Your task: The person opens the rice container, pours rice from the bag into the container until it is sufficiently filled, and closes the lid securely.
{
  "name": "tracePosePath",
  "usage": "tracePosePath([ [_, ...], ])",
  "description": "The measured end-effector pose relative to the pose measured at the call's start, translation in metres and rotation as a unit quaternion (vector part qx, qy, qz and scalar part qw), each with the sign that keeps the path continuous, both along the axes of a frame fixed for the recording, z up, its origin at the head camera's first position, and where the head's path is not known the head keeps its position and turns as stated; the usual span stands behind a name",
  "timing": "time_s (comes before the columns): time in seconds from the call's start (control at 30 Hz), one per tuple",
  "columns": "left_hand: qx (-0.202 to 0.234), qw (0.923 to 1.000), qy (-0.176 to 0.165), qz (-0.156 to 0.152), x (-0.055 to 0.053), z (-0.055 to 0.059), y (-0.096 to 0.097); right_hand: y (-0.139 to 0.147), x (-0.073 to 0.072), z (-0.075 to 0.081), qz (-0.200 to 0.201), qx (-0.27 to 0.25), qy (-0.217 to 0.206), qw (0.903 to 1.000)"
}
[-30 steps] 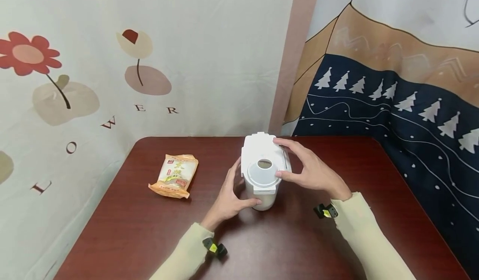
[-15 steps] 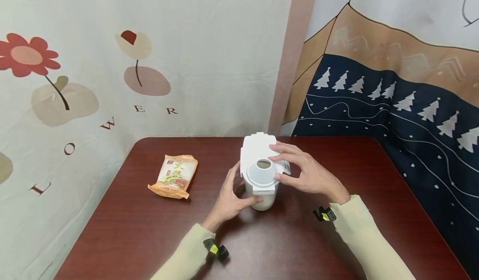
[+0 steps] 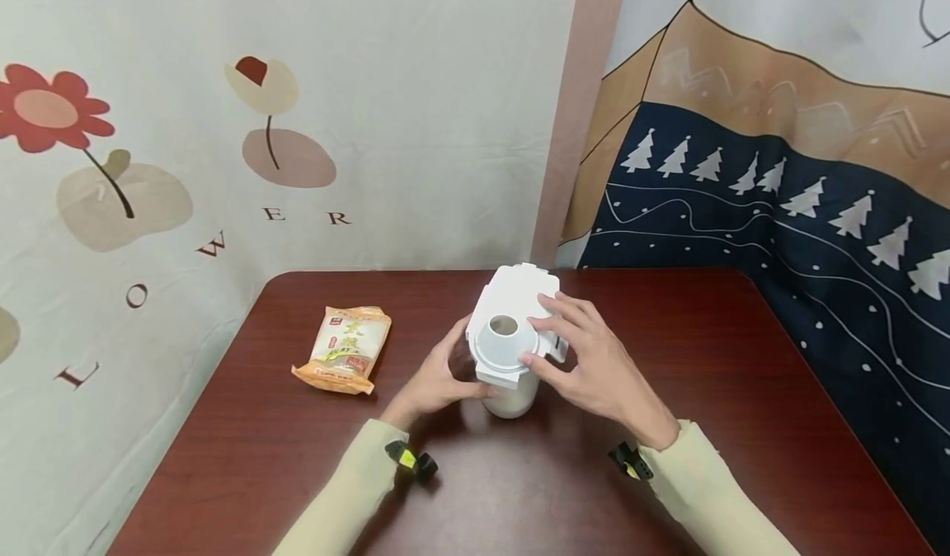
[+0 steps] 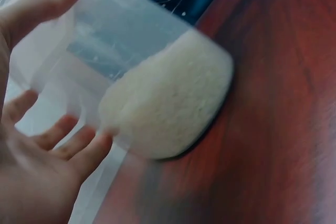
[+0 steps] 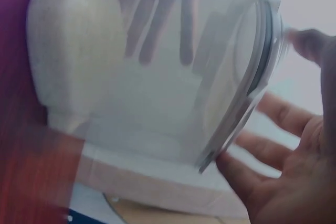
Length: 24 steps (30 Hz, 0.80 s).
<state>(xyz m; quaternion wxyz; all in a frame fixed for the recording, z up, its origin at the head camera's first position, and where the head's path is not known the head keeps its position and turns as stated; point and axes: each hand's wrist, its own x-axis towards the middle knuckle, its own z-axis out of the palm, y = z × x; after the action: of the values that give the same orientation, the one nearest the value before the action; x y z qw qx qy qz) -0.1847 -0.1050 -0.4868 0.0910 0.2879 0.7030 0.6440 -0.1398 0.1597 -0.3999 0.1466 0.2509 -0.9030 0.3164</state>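
A clear storage container [image 4: 94, 30] stands on the table, part filled with pale grains [image 4: 173, 87] that look like rice. Its white lid [image 3: 517, 292] is on top, with a round raised spout cap [image 3: 501, 343] at the near end. My left hand [image 3: 434, 383] holds the container's left side, thumb at the front and fingers round the far side. The right hand [image 3: 594, 358] grips the lid at its right edge, thumb near the round cap and fingertips on top. A latch [image 3: 555, 346] under that hand sticks out sideways. Both wrist views are blurred.
A packaged snack [image 3: 347, 350] in an orange and white wrapper lies on the left of the dark red table [image 3: 297, 473]. A printed cloth [image 3: 430, 110] hangs behind the table, and a dark blue one with trees [image 3: 742, 209] is at the right.
The container has turned clockwise seen from above, its near end swinging left. Both hands moved with it. The right fingers earlier shifted from the far right edge inward over the lid.
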Motion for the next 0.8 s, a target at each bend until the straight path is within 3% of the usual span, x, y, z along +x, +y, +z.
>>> tracePosePath([
  [0.2, 0.029, 0.9973, -0.017, -0.065, -0.009, 0.0, -0.005, -0.008, 0.007, 0.004, -0.026, 0.043, 0.028, 0.9984],
  [0.37, 0.029, 0.998, 0.002, -0.056, -0.004, 0.0, -0.005, -0.005, 0.002, 0.014, -0.003, 0.051, 0.01, 0.9986],
  [0.47, 0.01, 0.9997, 0.019, -0.015, 0.006, -0.001, -0.003, -0.003, -0.004, 0.017, 0.023, 0.032, -0.006, 0.9992],
  [0.53, -0.023, 0.9985, 0.037, 0.034, 0.014, -0.002, 0.0, -0.002, -0.007, 0.019, 0.044, 0.018, -0.008, 0.9988],
  [0.67, -0.094, 0.9842, 0.068, 0.134, 0.031, -0.003, 0.01, -0.001, -0.013, 0.021, 0.077, 0.002, 0.007, 0.997],
  [0.73, -0.111, 0.9769, 0.076, 0.166, 0.037, -0.003, 0.015, -0.001, -0.014, 0.021, 0.083, -0.004, 0.02, 0.9964],
  [0.8, -0.108, 0.9746, 0.073, 0.182, 0.041, -0.004, 0.02, -0.001, -0.015, 0.021, 0.085, -0.011, 0.031, 0.9959],
])
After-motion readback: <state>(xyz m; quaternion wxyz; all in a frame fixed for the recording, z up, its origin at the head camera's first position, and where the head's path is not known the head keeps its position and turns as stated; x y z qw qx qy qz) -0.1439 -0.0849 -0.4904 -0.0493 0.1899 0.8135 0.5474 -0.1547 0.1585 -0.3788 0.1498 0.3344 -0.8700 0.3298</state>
